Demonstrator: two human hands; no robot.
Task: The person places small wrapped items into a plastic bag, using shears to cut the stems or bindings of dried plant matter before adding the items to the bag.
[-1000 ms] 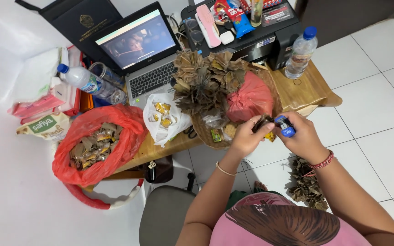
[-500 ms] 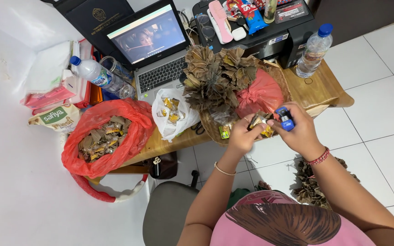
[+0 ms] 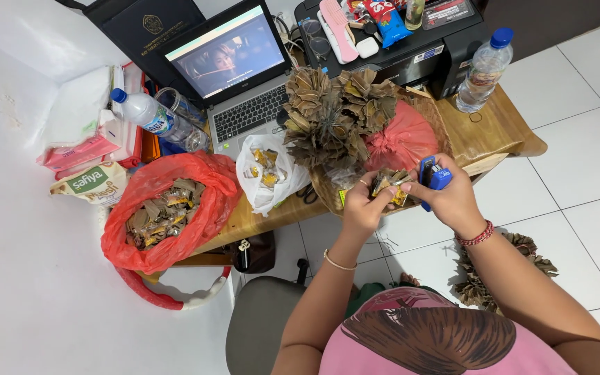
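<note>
1. Left hand [image 3: 361, 205] closed, fingertips pinching a folded brown-and-yellow wrapper piece [image 3: 389, 186] at the desk's front edge.
2. Right hand [image 3: 451, 198] wrapped around a blue stapler [image 3: 433, 176], touching the piece.
3. Just behind: woven tray [image 3: 322, 196] with folded wrapper clusters [image 3: 331, 114] and a tied red bag [image 3: 401, 139].
4. Left of it: white bag [image 3: 258, 177], open red bag [image 3: 164, 208], laptop [image 3: 234, 76].

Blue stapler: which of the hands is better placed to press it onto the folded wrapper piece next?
Right, probably. The right hand already grips the blue stapler beside the folded wrapper piece, which the left hand pinches and steadies above the table edge.
</note>
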